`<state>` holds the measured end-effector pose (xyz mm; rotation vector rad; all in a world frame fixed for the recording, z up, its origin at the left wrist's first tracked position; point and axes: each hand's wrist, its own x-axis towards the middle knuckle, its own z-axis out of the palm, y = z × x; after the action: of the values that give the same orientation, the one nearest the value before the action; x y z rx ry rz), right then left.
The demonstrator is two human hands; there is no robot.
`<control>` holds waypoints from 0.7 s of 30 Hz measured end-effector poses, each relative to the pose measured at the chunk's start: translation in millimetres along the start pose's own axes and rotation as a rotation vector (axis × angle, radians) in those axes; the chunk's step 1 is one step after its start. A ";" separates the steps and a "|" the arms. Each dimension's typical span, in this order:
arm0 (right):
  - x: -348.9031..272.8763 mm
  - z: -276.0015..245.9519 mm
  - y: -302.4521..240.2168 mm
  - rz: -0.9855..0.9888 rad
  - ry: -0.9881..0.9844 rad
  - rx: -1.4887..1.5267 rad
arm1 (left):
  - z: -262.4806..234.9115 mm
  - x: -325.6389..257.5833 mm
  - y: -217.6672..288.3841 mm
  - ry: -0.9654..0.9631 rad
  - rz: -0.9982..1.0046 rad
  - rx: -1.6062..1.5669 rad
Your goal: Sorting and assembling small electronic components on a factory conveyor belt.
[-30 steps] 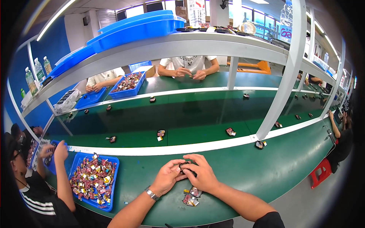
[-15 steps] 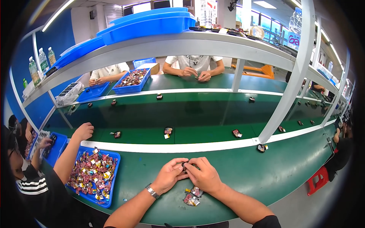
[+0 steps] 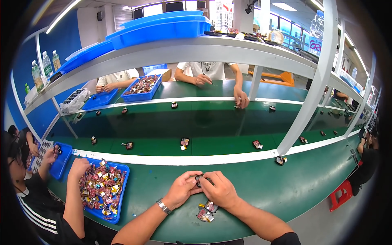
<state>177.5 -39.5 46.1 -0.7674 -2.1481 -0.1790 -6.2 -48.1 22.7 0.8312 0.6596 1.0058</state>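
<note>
"As the left hand [image 3: 179, 191] and right hand [image 3: 221, 191] meet over a green tabletop [image 3: 286, 183], a small dark part [image 3: 199, 179] rests between their fingertips. How are the hands set?"

"Both are curled, fingers bent inward with little gap. The left pinches the part; the right's fingertips bear close against it, but the knuckles hide whether they have hold of it."

"Which way does it lie?"

"Straight ahead of the worker, raised above the tabletop where the two sets of fingertips converge, so neither hand is clearly nearer. Its long axis cannot be told; only a dark portion shows."

"And just outside the grip?"

"Two loose pieces [image 3: 205, 215], red and silver with a touch of yellow, lie beneath the hands, closer to the worker's body than the held part. The right wrist is nearer them than the left."

"Farther out?"

"To the left, a blue tray [image 3: 124, 196] heaped with similar pieces, a co-worker's hand [image 3: 80, 166] at its far corner. Ahead, past a white rail [image 3: 179, 161], more pieces sit well apart along a dark green belt [image 3: 228, 141]."
</note>
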 end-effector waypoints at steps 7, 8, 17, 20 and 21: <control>-1.2 3.0 -1.6 0.006 0.027 -0.011 | 0.4 -0.9 -0.6 0.011 0.001 0.002; -1.2 3.1 -1.8 0.011 0.031 -0.006 | 0.4 -0.7 -0.6 0.011 0.001 0.003; -2.4 4.3 -0.8 0.045 0.020 0.012 | -2.3 1.6 -3.6 -0.002 -0.005 0.009; -3.4 5.7 -0.2 0.051 0.018 0.021 | -1.5 0.7 -2.9 0.010 -0.015 0.028; -3.9 6.1 0.1 0.055 0.019 0.028 | -0.5 1.0 -2.5 0.008 -0.016 0.029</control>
<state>175.4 -38.9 39.3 -0.8045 -2.1048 -0.1263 -5.0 -47.7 20.3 0.8461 0.6877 0.9878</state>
